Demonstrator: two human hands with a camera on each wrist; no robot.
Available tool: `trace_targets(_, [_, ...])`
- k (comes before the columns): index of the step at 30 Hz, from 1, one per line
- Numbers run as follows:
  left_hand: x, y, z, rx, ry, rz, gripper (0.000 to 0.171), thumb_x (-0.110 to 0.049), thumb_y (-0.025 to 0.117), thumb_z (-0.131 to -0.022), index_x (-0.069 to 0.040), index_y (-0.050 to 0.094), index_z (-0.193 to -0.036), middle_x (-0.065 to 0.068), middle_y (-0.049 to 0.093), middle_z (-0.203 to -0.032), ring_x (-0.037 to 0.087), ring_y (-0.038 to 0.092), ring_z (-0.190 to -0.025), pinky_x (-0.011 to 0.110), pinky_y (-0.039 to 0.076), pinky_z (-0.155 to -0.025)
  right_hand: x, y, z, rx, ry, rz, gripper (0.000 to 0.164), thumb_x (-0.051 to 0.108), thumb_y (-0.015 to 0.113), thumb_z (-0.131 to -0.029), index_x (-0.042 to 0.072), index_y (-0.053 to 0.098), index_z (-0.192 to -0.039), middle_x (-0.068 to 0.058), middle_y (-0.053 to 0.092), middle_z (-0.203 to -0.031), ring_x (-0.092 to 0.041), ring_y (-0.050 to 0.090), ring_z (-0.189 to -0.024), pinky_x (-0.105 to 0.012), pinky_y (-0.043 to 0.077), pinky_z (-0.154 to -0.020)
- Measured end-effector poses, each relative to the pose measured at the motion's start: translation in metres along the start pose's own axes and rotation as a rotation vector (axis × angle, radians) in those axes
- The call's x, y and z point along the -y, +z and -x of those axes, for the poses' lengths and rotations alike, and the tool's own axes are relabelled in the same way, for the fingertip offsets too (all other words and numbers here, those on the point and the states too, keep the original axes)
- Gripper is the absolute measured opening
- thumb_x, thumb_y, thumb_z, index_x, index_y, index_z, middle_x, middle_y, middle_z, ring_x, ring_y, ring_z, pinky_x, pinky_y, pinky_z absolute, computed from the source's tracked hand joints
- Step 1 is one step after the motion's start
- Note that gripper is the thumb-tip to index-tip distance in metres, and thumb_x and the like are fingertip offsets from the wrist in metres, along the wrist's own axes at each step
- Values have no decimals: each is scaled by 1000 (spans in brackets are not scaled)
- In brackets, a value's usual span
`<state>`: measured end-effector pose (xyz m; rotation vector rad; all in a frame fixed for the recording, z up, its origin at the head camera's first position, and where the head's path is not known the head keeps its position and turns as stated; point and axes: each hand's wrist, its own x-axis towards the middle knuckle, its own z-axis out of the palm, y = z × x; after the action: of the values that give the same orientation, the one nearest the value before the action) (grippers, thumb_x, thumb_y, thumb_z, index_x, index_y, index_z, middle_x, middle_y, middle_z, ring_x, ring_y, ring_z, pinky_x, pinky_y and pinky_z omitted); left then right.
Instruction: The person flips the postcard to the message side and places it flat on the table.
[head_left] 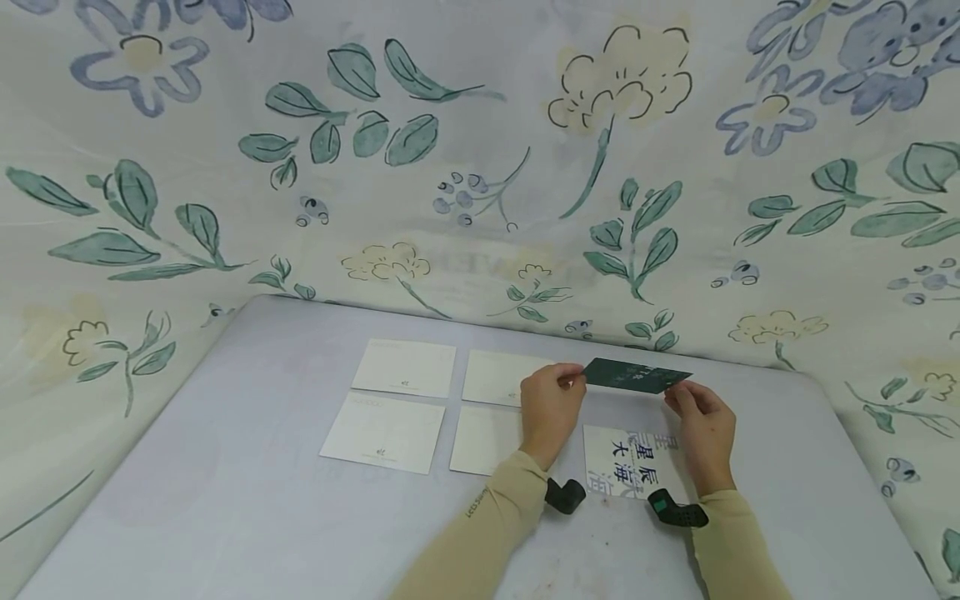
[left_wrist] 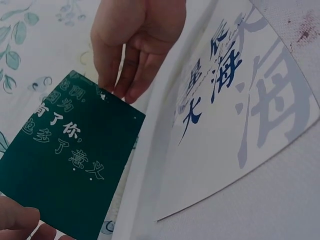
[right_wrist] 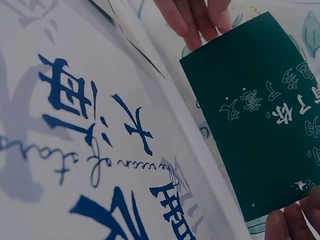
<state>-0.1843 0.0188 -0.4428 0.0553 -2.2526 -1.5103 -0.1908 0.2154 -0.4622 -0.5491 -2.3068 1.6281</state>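
Note:
A dark green card (head_left: 636, 377) with white lettering is held above the table between both hands. My left hand (head_left: 553, 410) pinches its left end, and my right hand (head_left: 703, 427) pinches the right end. In the left wrist view the green card (left_wrist: 75, 155) shows outlined characters, with the right hand's fingers at its upper edge. The right wrist view shows the same card (right_wrist: 255, 115) with fingers at two opposite edges. Below it on the table lies a white card (head_left: 626, 460) with blue and grey characters, partly covered by the right hand.
Left of the hands, pale cards lie in two rows: one at back left (head_left: 405, 367), one at front left (head_left: 384, 433), one behind the left hand (head_left: 495, 377) and one beside the left forearm (head_left: 483, 437). A floral cloth (head_left: 480, 167) hangs behind the white table (head_left: 247, 467).

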Motion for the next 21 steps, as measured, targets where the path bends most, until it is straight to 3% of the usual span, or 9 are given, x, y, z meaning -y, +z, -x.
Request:
trace_targets(12, [0, 2, 0, 18, -39, 0, 15, -19, 63, -87, -10, 74, -91, 0, 71, -81, 7, 65, -73, 21, 51, -67, 3, -3, 2, 17, 41, -89, 41, 36, 41, -98, 4, 58, -119, -7, 57, -115, -11, 59, -103, -16, 46, -85])
trace_targets(17, [0, 2, 0, 8, -27, 2, 17, -22, 63, -87, -10, 74, -90, -2, 71, -79, 5, 64, -71, 21, 51, -65, 4, -4, 1, 20, 51, -138, 42, 36, 41, -98, 2, 59, -116, -8, 57, -113, -11, 59, -101, -16, 46, -84])
trace_targets(21, [0, 2, 0, 31, -55, 24, 19, -25, 62, -88, -11, 74, -92, -3, 71, -79, 3, 63, -72, 21, 50, -66, 4, -3, 0, 15, 63, -181, 41, 36, 42, -98, 2, 60, -112, -6, 57, -108, -11, 59, -99, -16, 46, -83])
